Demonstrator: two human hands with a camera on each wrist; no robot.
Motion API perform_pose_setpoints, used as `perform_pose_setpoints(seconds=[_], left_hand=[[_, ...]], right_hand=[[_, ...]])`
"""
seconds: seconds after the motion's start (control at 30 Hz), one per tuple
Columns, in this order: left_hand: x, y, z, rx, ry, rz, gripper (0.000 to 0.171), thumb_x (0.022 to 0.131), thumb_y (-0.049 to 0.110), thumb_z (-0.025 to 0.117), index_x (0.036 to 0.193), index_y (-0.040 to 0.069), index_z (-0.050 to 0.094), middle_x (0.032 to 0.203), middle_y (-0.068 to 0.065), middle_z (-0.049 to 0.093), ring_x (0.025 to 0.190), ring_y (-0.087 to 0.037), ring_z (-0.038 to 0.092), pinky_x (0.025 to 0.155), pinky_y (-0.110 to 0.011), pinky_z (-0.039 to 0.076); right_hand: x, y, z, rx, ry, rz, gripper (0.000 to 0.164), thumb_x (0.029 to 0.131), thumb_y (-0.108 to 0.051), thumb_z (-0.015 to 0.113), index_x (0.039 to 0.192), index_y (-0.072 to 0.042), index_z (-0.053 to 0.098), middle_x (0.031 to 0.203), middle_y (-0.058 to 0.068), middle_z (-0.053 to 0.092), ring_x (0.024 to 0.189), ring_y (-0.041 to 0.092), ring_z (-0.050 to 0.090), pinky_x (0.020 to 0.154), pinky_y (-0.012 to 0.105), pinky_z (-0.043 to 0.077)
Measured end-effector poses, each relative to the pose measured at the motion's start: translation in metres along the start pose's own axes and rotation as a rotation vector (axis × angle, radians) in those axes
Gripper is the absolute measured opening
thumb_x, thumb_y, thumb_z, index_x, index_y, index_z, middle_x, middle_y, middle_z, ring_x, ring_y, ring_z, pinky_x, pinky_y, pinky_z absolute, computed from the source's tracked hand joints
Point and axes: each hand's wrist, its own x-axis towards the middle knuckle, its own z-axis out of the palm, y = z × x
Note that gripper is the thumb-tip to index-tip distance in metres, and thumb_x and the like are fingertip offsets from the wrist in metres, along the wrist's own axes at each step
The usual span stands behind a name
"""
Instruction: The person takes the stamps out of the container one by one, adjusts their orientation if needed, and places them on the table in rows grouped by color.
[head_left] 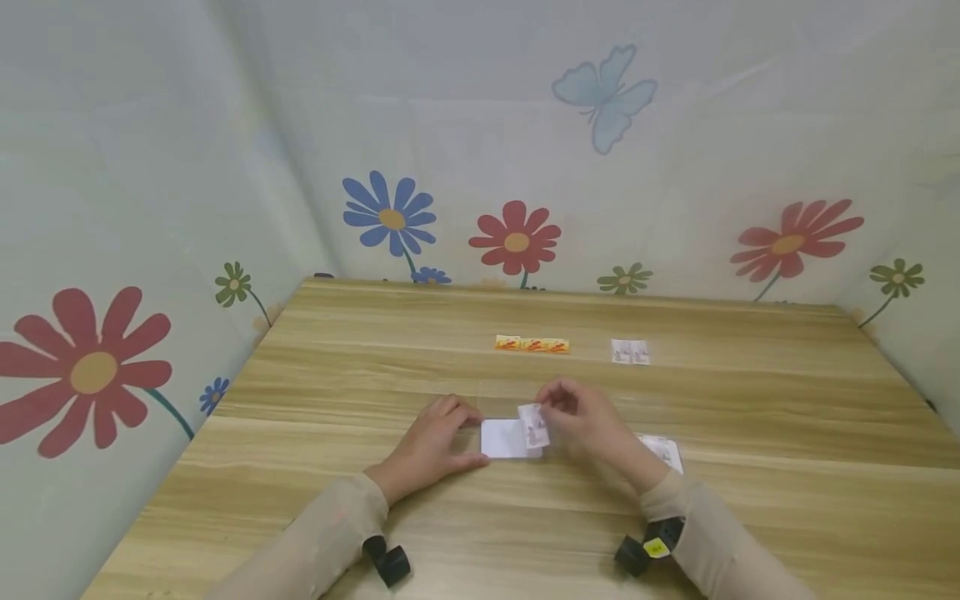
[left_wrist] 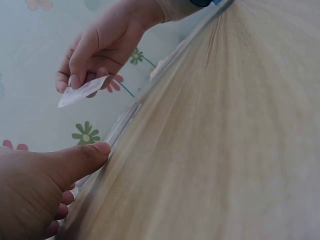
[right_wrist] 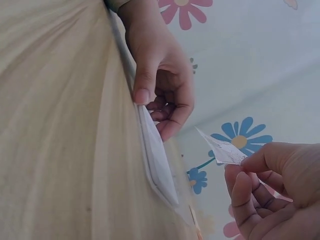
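On the table in front of me lies a thin white rectangular pad [head_left: 501,438]. My left hand [head_left: 433,440] holds its left end between thumb and fingers. A faint clear film [head_left: 498,393] shows beyond its far edge. Over the pad's right end my right hand [head_left: 581,417] pinches a small printed paper slip [head_left: 535,426] by one corner. In the right wrist view the slip [right_wrist: 225,151] is raised above the pad [right_wrist: 159,157], tilted, with a jagged edge near the fingers. The left wrist view shows the left thumb [left_wrist: 87,157] along the pad's edge.
At the back of the table lies a row of orange-yellow printed slips [head_left: 532,345], with two pale printed slips [head_left: 630,352] to their right. Another white piece with printing [head_left: 663,452] is partly hidden behind the right forearm. A flowered curtain [head_left: 465,125] hangs behind the wooden table [head_left: 375,350].
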Motion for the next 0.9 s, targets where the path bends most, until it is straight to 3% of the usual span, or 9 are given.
perform_pose_setpoints(seconds=[0.23,0.6,0.9], left_hand=[[-0.001,0.001,0.0,-0.003,-0.013,-0.016,0.05,0.075,0.041,0.079,0.113,0.013,0.063,0.112,-0.001,0.059,0.109,-0.021,0.053,0.098,-0.04,0.044],[-0.001,0.001,-0.001,0.019,0.012,0.019,0.049,0.075,0.039,0.079,0.112,0.011,0.063,0.11,-0.002,0.059,0.106,-0.021,0.053,0.096,-0.039,0.044],[-0.002,0.001,-0.001,0.033,0.024,0.043,0.048,0.076,0.039,0.079,0.112,0.011,0.063,0.109,-0.001,0.059,0.105,-0.02,0.053,0.095,-0.04,0.044]], right_hand=[[0.001,0.0,-0.014,0.001,-0.01,-0.118,0.012,0.089,-0.005,0.061,0.101,0.0,0.062,0.096,0.013,0.066,0.084,0.012,0.058,0.075,0.02,0.05],[0.005,-0.001,-0.03,0.042,-0.018,-0.061,0.015,0.09,-0.006,0.061,0.104,0.0,0.061,0.099,0.015,0.064,0.082,0.014,0.058,0.069,0.022,0.052],[0.008,-0.003,-0.046,0.012,0.006,-0.109,0.013,0.09,-0.003,0.061,0.101,0.003,0.061,0.097,0.018,0.064,0.074,0.017,0.059,0.061,0.028,0.054]])
